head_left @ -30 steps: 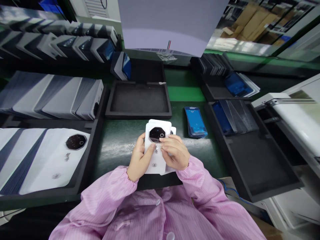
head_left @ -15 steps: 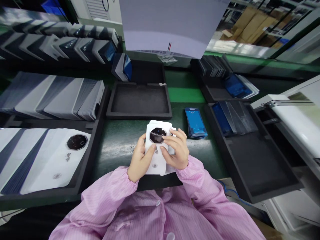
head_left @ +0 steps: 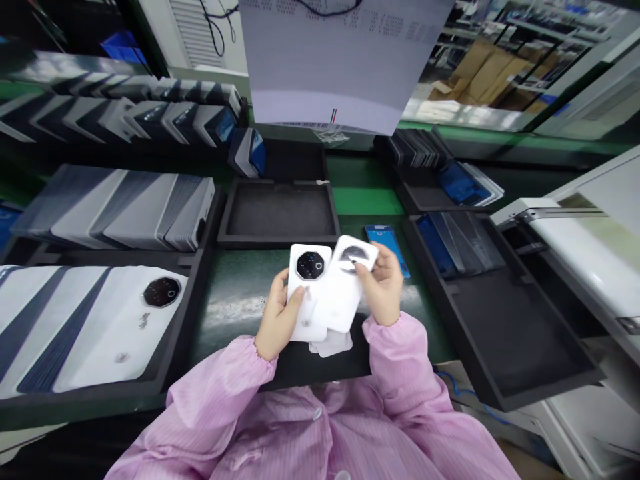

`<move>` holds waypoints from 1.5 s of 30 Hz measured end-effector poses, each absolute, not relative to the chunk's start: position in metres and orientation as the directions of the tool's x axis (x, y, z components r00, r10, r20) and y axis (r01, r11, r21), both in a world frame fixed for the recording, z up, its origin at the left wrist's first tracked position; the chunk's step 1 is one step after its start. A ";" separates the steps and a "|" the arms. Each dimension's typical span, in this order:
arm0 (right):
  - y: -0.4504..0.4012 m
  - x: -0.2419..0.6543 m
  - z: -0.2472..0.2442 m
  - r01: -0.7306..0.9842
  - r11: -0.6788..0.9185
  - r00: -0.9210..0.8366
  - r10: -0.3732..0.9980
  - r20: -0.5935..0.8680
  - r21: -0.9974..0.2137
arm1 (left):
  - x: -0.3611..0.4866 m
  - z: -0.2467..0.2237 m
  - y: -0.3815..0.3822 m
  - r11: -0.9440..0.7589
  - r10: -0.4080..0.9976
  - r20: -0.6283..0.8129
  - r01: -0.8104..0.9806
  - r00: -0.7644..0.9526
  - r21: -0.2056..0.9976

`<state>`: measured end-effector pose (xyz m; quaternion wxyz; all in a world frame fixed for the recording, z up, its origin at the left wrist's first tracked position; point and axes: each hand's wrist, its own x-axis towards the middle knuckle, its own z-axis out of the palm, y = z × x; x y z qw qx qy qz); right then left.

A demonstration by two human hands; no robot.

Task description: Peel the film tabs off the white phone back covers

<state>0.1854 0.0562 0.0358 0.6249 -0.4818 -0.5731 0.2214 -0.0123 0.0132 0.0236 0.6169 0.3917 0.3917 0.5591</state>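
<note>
My left hand (head_left: 280,313) grips a white phone back panel (head_left: 309,310) by its left edge, thumb on its face; a dark camera area is near its top. My right hand (head_left: 384,283) pinches a second white panel (head_left: 341,297) by its upper right corner. That panel leans to the right and overlaps the first one. Below both, the lower ends of more white pieces (head_left: 334,343) show near the dark green table's front. A blue-faced phone part (head_left: 390,247) lies just behind my right hand.
Black trays with rows of panels (head_left: 125,207) stand on the left. A black tray (head_left: 280,210) sits at the middle back. On the right, another tray (head_left: 520,327) holds blue and clear sheets. A large pale board (head_left: 340,67) hangs behind.
My right hand has moved right and holds a panel tilted away from the one in my left hand. The white pieces underneath show more. The view has shifted slightly.
</note>
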 end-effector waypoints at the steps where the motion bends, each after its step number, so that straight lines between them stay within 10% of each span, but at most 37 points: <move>1: 0.060 0.194 0.035 0.196 0.431 0.311 0.825 0.472 -0.881 | -0.015 0.024 0.016 0.049 0.999 -0.043 -0.395 0.022 0.917; 7: 0.071 0.207 0.011 0.298 0.207 0.034 0.973 0.227 -0.932 | -0.025 0.027 0.030 0.038 0.982 -0.126 -0.503 -0.142 0.863; 12: 0.060 0.176 0.011 0.762 0.360 0.004 0.829 0.559 -0.539 | -0.019 0.028 0.031 0.095 0.992 -0.123 -0.447 -0.034 0.890; 16: 0.049 0.159 0.041 0.594 0.540 0.001 0.741 0.672 -0.596 | -0.014 0.021 0.026 0.044 0.999 -0.033 -0.296 0.041 0.954; 23: 0.056 0.147 0.051 0.357 0.413 0.010 0.895 0.445 -0.838 | -0.012 0.014 0.015 -0.187 0.982 0.182 0.088 0.058 0.978; 45: 0.057 0.146 0.061 0.231 0.316 -0.008 0.946 0.323 -0.920 | -0.015 0.024 0.008 -0.241 0.970 0.220 0.271 0.105 0.932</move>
